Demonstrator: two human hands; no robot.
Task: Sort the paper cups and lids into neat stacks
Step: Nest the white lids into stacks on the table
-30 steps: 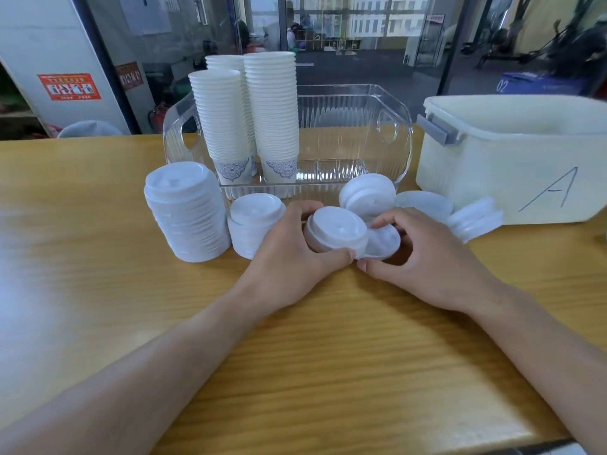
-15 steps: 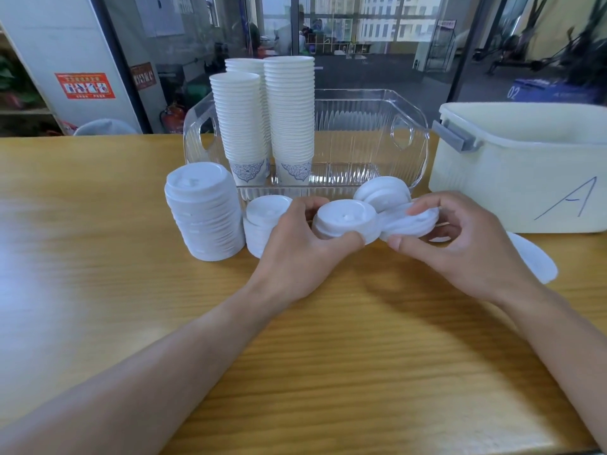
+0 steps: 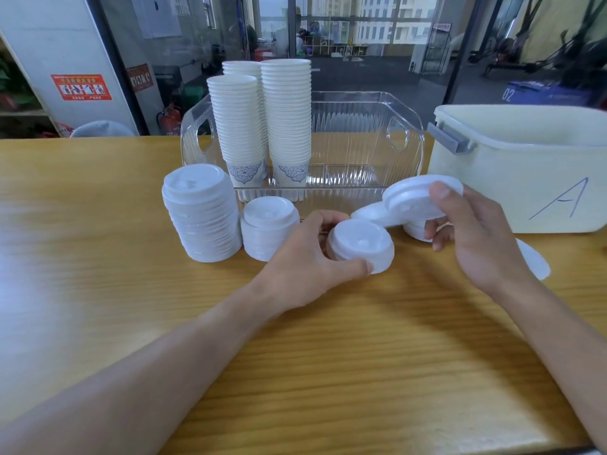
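On table, my left hand (image 3: 305, 257) grips small lid stack (image 3: 361, 244) dome-up; right hand (image 3: 473, 231) pinches tilted lid (image 3: 414, 198); clear bin (image 3: 361, 133) holds upright cup stacks (image 3: 262, 126).

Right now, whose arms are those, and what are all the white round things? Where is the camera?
The camera sits on a person's head and looks down, so you see that person's own two arms over a wooden table. No machine here, just hands.

The white round things are cup lids. The left hand grips a small pile of lids. The right hand holds a lid up in the air, tilted.

Beside the left hand stand two finished lid piles, a tall lid stack and a short lid stack. One loose lid lies flat on the table past the right hand.

Behind them, tall paper cup stacks stand in a clear plastic bin. On the right is a cream tub marked with the letter A.
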